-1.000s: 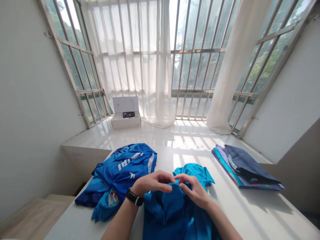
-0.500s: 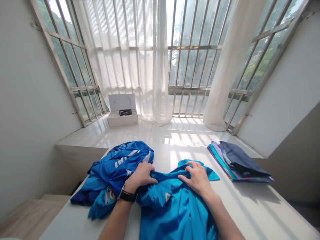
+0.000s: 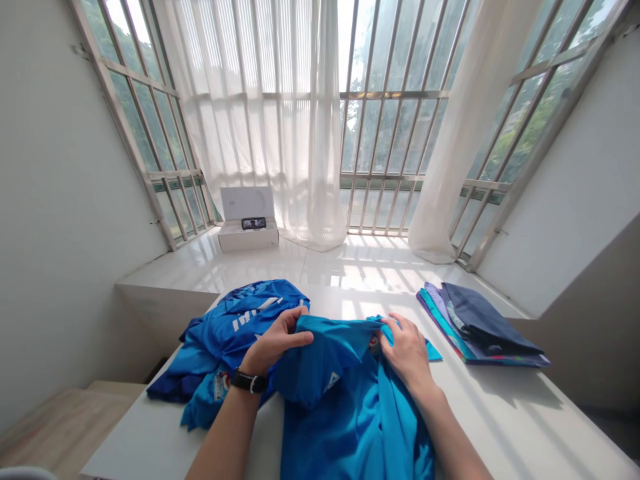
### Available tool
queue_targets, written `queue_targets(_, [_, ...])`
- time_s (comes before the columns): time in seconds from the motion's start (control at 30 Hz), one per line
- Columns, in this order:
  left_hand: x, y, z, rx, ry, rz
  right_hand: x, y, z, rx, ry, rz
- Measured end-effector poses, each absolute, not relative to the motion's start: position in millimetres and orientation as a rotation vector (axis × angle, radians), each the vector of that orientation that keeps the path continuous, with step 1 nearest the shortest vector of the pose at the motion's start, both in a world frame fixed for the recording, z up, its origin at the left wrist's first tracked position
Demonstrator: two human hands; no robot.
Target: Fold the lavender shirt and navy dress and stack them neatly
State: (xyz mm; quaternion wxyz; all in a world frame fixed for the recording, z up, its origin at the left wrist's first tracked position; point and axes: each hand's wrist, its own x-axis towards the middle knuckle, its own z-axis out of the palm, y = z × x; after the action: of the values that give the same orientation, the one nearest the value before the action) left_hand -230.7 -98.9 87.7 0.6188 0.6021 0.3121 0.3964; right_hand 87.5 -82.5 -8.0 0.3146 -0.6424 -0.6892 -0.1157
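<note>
A bright blue shirt (image 3: 345,420) with a small white triangular logo lies on the white table in front of me. My left hand (image 3: 280,343), with a black-strapped watch on its wrist, is closed on an edge of the shirt and holds it up off the table. My right hand (image 3: 407,350) grips the cloth on the other side, its fingertips partly hidden in the folds. Between the two hands the raised edge is stretched fairly straight. Just left of my left hand sits a crumpled darker blue shirt (image 3: 225,340) with white lettering.
A stack of folded clothes (image 3: 480,327), dark navy on top, lies at the table's right. On the window ledge (image 3: 320,263) stands an open white box (image 3: 249,240) with a phone (image 3: 253,223) in it. White curtains (image 3: 320,133) hang before barred windows.
My left hand has lifted the shirt's edge upward, drawing it straighter between my hands. My right hand has shifted slightly right and up. The crumpled shirt and folded stack look the same.
</note>
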Motion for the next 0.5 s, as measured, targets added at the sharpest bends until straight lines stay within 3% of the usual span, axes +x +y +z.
queue_targets(0.17, [-228.8,-91.7,83.4,1.593,0.739,0.869,91.0,-81.9,-0.3,-1.660,-1.666,-0.278])
queue_targets(0.5, [-208.9,-71.9,39.4,2.301,1.314,1.020,96.0,-88.2,14.1,-1.429,-1.545,-0.399])
